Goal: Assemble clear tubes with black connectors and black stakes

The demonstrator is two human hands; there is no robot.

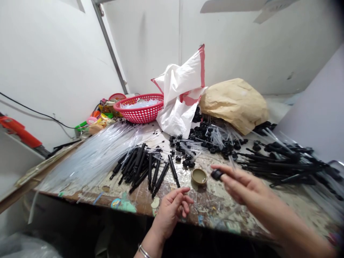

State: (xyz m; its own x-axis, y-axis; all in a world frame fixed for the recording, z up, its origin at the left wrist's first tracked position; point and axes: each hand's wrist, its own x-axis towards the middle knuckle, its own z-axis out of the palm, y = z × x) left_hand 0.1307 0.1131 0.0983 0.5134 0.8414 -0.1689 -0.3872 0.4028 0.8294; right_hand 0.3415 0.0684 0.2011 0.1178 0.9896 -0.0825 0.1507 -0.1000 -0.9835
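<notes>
My right hand [242,186] reaches over the table and pinches a small black cap [216,174] between its fingertips, just right of a small round lid holding a dull liquid [199,176]. My left hand [173,209] hovers at the table's front edge with its fingers loosely curled and nothing visible in them. Just beyond it lies a row of black pump stems [145,168]. A broad heap of clear thin tubes [94,157] spreads to the left.
Loose black caps [212,138] and more black assembled pieces [290,161] cover the middle and right. At the back stand a red basket [141,107], a white and red plastic bag [182,96] and a brown paper sack [236,102].
</notes>
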